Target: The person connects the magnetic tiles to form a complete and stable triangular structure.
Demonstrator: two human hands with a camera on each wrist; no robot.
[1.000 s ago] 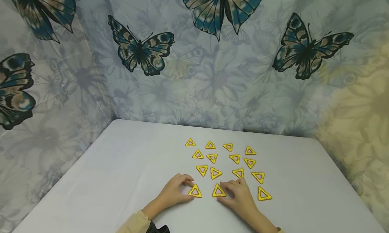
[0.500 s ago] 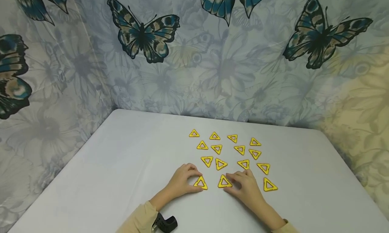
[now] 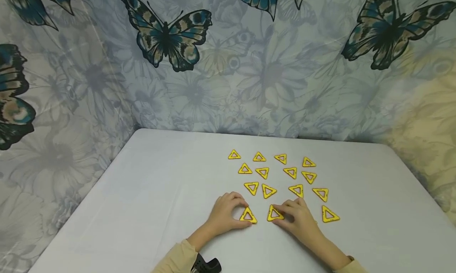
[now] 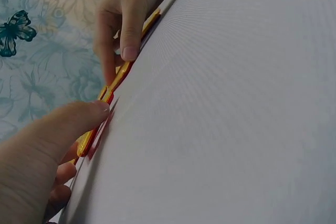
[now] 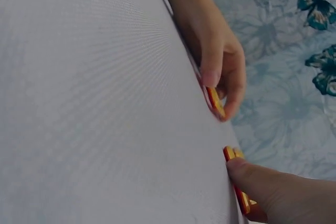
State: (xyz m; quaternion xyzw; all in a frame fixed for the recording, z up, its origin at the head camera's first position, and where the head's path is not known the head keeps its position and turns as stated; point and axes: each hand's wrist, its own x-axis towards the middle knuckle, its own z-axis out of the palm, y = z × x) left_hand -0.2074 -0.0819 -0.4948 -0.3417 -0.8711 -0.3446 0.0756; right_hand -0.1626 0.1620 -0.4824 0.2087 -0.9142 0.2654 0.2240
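My left hand (image 3: 224, 215) and right hand (image 3: 298, 220) are bare. On the left I wear a creased, pale tan sleeve (image 3: 175, 258), with a curved black device (image 3: 211, 266) just beside it; my right sleeve (image 3: 350, 267) is a similar tan.

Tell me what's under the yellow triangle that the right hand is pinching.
Through the open middle of the yellow triangle, the white tabletop shows. The right wrist view shows red along its lower edge. Whatever lies directly beneath its solid border is covered.

Glossy, plastic-looking triangles (image 3: 331, 219); matt tabletop (image 3: 142, 194).
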